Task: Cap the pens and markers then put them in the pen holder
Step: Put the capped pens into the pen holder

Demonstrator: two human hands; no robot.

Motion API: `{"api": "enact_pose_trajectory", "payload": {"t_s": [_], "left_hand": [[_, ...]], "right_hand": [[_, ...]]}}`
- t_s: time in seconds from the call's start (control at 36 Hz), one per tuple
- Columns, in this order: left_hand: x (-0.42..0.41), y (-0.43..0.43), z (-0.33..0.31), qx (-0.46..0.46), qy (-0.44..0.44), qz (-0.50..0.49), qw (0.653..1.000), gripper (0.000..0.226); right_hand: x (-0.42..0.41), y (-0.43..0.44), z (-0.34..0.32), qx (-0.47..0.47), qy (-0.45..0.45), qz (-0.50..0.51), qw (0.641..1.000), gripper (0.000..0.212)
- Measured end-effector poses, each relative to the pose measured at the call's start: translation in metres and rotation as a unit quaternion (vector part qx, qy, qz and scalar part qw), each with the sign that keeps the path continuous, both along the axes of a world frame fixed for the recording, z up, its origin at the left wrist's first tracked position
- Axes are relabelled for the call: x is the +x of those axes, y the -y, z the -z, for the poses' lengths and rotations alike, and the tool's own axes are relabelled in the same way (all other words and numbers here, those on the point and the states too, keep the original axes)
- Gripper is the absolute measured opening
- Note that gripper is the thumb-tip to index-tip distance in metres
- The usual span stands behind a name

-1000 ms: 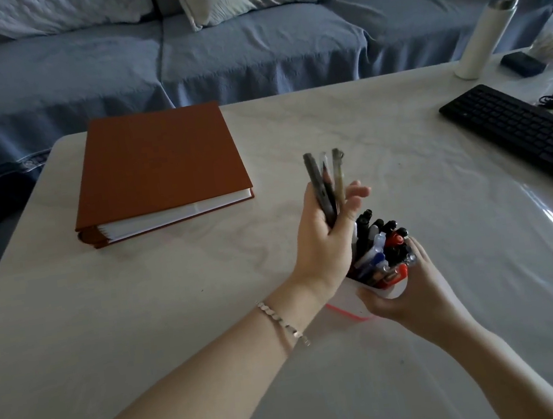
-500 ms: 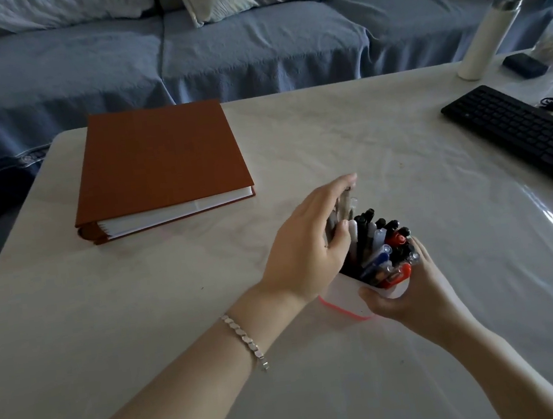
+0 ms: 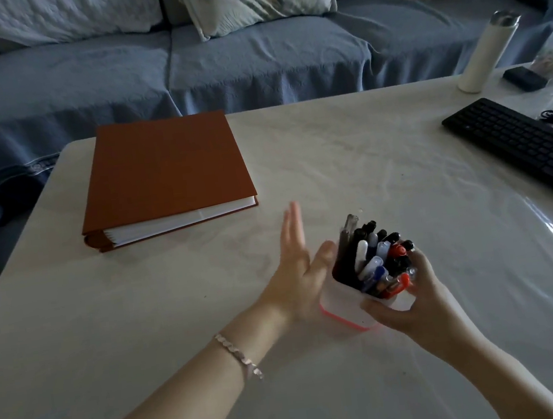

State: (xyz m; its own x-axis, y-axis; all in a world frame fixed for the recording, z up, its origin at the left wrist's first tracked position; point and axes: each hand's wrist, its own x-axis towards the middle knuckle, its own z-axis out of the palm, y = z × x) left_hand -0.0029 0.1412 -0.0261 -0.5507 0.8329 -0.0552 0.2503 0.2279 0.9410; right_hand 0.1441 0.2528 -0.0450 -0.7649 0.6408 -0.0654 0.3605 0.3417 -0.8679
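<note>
Pale marble-look desk (image 3: pixel 144 327) carries it all: nearest, the right hand (image 3: pixel 416 303) grips the tilted white, red-based plastic pen holder (image 3: pixel 341 308), packed with seemingly capped black, blue and red pens and markers (image 3: pixel 374 260), while the left hand (image 3: pixel 297 279) hovers just beside it, fingers straight, holding nothing. Beyond the left hand lies a brown hardcover binder (image 3: pixel 164 174); far beyond the right, a black keyboard (image 3: pixel 523 146). No loose pen shows, so the task looks all but done.
</note>
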Motion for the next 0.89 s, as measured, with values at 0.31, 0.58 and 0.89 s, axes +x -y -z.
{"api": "enact_pose_trajectory", "payload": {"t_s": [0.31, 0.58, 0.89], "left_hand": [[-0.006, 0.024, 0.012, 0.012, 0.180, 0.012, 0.984, 0.030], [-0.071, 0.049, -0.007, 0.056, 0.118, -0.127, 0.983, 0.037], [-0.092, 0.045, -0.004, -0.004, 0.080, -0.184, 0.980, 0.036]], "right_hand": [[-0.026, 0.004, -0.003, -0.058, -0.039, 0.029, 0.997, 0.077], [-0.139, 0.014, -0.023, -0.051, -0.052, -0.092, 0.993, 0.069], [-0.181, 0.008, -0.013, -0.068, -0.028, -0.151, 0.986, 0.065]]}}
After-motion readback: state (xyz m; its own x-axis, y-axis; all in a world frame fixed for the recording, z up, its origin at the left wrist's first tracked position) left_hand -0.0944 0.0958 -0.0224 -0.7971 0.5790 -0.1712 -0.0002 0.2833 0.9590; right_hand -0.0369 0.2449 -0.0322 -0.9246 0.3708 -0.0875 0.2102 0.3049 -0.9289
